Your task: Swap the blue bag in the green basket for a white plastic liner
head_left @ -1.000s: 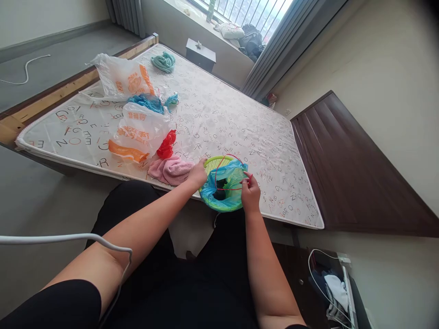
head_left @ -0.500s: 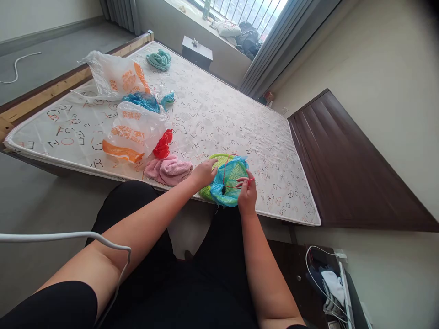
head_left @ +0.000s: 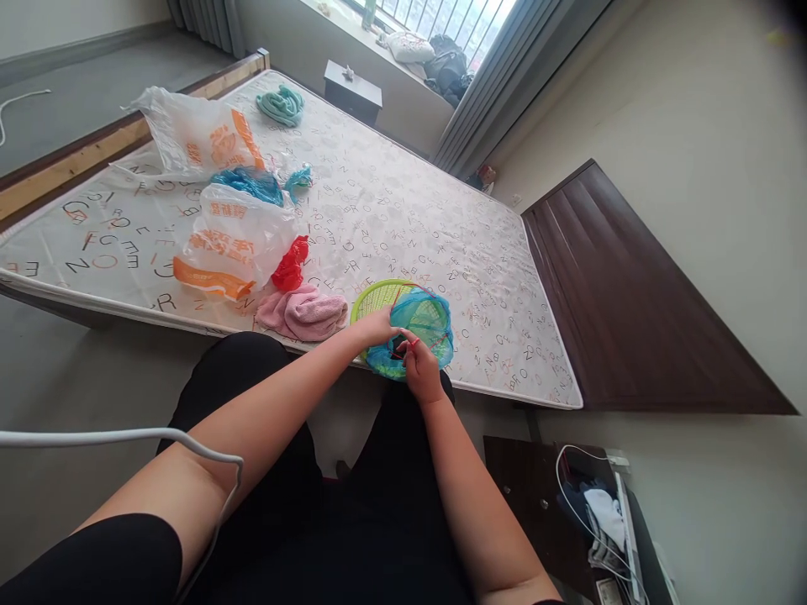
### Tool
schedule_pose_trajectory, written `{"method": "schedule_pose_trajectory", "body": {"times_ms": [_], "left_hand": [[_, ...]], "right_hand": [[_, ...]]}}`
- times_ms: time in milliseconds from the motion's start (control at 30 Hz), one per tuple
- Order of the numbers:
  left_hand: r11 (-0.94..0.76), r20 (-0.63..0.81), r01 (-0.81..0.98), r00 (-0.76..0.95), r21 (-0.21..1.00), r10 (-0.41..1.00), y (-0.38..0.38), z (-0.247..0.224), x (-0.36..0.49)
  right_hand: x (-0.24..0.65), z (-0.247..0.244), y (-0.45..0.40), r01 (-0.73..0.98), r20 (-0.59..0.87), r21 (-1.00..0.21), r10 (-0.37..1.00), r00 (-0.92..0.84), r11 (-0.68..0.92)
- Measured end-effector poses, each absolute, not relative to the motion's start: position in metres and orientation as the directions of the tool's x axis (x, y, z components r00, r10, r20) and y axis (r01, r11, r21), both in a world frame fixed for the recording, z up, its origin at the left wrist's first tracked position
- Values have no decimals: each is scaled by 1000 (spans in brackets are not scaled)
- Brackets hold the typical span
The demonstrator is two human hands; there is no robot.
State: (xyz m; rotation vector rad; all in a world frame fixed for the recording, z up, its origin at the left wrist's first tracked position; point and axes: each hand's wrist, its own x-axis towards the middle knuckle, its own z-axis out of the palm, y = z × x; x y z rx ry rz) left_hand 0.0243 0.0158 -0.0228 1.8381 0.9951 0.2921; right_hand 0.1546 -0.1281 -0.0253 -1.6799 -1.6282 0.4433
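A thin, glossy blue plastic bag [head_left: 421, 323] lines a green plastic mesh basket [head_left: 377, 296]; at its nine o'clock lies a soft, matt pink towel [head_left: 303, 311] on the smooth printed mattress [head_left: 403, 210].

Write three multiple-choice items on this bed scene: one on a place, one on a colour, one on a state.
1. Where does the pink towel lie?
A. on the floor
B. on the mattress, left of the green basket
C. on the window sill

2. What colour is the bag in the basket?
A. blue
B. black
C. white

3. How is the right hand?
A. flat on the mattress
B. hanging free
C. its grip pinched on the red drawstring

Answers:
1. B: the towel rests near the mattress edge, beside the basket.
2. A: translucent blue plastic lines the basket.
3. C: the fingertips close on the red string at the bag's rim, while the left hand holds the rim.
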Motion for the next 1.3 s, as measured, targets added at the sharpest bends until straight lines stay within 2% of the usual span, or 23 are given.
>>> {"method": "schedule_pose_trajectory", "body": {"times_ms": [100,200,333,433,600,700,867,1067,1200,1300], "left_hand": [[-151,-208,435,670,888,713,11,-23,27],[-113,-169,407,597,907,784,14,-23,28],[71,-140,157,487,985,862,32,-16,19],[191,-175,13,457,982,872,46,-7,9],[131,-75,-95,451,987,889,53,6,1],[156,-18,-254,474,955,880,49,15,-1],[248,58,-545,483,801,873,44,32,-8],[282,-7,-565,439,775,899,49,35,-13],[305,-8,-615,436,727,900,52,31,-14],[316,-61,-613,400,724,915,55,28,-14]], "right_hand": [[155,-26,-128,703,236,-709,959,156,60],[159,-28,-126,690,226,-723,956,186,37],[168,-30,-124,675,220,-737,952,214,18],[172,-31,-122,672,214,-740,950,226,7],[174,-32,-120,616,189,-787,939,287,-29],[174,-31,-120,607,192,-793,924,331,-53],[171,-25,-120,597,194,-800,912,361,-66],[169,-24,-121,538,128,-834,908,400,-119],[171,-27,-120,494,121,-862,903,412,-110],[171,-25,-120,418,104,-902,890,444,-103]]}}
